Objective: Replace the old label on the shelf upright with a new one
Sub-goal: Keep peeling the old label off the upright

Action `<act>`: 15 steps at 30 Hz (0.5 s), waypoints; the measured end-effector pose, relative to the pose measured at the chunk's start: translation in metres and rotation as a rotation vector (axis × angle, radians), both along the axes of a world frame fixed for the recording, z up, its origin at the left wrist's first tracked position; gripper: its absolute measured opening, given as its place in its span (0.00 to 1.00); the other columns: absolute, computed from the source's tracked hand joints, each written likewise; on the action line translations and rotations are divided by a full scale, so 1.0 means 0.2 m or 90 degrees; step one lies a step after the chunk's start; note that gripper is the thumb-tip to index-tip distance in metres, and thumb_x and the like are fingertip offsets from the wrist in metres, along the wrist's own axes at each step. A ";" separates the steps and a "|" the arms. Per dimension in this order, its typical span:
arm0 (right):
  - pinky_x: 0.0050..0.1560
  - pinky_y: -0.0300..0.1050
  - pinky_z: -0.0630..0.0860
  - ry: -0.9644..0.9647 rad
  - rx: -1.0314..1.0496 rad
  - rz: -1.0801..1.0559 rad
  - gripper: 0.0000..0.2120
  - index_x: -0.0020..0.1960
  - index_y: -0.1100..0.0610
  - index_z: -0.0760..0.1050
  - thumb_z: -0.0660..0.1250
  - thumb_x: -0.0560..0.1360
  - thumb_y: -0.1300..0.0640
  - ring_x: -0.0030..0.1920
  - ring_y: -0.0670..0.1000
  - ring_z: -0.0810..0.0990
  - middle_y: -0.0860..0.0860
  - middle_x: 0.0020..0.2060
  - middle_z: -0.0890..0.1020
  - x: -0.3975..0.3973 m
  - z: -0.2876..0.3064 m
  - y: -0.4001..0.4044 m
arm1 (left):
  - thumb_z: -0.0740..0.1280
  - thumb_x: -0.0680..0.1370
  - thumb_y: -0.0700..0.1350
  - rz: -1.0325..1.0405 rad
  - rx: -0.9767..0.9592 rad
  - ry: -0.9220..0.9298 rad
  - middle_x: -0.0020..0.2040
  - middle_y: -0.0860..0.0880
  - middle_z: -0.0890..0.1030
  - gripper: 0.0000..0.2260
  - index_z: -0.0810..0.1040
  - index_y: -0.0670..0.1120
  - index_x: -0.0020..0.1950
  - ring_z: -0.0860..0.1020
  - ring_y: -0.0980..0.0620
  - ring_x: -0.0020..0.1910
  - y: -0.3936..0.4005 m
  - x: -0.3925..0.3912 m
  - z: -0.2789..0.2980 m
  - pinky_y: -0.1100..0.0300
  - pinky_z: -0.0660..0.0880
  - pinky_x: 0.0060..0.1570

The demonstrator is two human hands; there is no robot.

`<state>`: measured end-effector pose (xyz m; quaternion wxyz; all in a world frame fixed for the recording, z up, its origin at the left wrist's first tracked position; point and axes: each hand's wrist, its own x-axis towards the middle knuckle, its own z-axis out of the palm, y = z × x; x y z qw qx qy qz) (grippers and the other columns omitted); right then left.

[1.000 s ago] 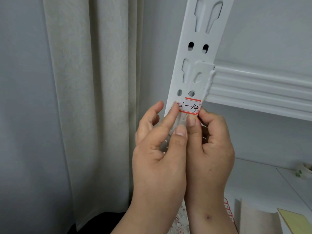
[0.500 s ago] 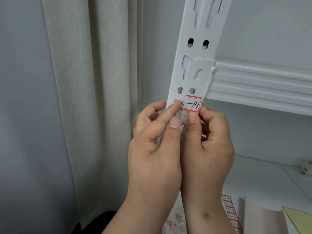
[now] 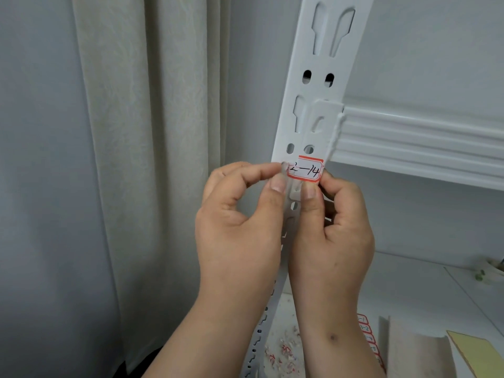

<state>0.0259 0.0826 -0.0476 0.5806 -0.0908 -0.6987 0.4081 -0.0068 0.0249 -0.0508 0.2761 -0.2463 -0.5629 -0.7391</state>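
A white label (image 3: 306, 171) with a red border and handwritten "2-14" lies on the white slotted shelf upright (image 3: 321, 85), just under the crossbeam joint. My left hand (image 3: 240, 227) pinches the label's left end between forefinger and thumb. My right hand (image 3: 331, 236) holds the label's right end, thumb pressed just under it and fingers curled behind the upright. The label's left edge is hidden by my fingertip.
A white crossbeam (image 3: 422, 143) runs right from the upright. On the lower shelf (image 3: 414, 282) lie a sheet of red-bordered labels (image 3: 366, 332), paper scraps (image 3: 283, 350), a beige roll (image 3: 409, 353) and a yellow card (image 3: 480, 353). A cream curtain (image 3: 152, 132) hangs at left.
My left forefinger has curled in from straight along the upright to a pinch at the label's left end. The right hand and the label have stayed in place.
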 end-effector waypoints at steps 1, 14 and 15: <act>0.41 0.26 0.70 -0.001 -0.002 0.003 0.07 0.53 0.46 0.76 0.62 0.77 0.50 0.45 0.43 0.80 0.42 0.45 0.81 0.00 0.00 0.00 | 0.70 0.78 0.40 0.003 0.005 -0.001 0.46 0.70 0.76 0.03 0.82 0.45 0.51 0.73 0.75 0.52 0.01 0.01 0.01 0.77 0.68 0.52; 0.43 0.34 0.73 0.003 -0.008 0.024 0.08 0.53 0.48 0.77 0.63 0.77 0.51 0.46 0.45 0.80 0.42 0.45 0.82 0.00 0.00 0.01 | 0.70 0.76 0.39 0.188 -0.072 0.056 0.44 0.63 0.71 0.04 0.80 0.46 0.42 0.68 0.76 0.47 0.04 -0.01 0.07 0.76 0.65 0.51; 0.43 0.34 0.73 0.004 -0.007 0.025 0.08 0.54 0.48 0.77 0.62 0.77 0.51 0.46 0.45 0.80 0.42 0.46 0.82 0.00 0.00 0.01 | 0.70 0.76 0.39 0.205 -0.086 0.062 0.44 0.63 0.71 0.03 0.80 0.46 0.43 0.68 0.75 0.48 0.03 -0.02 0.08 0.74 0.66 0.52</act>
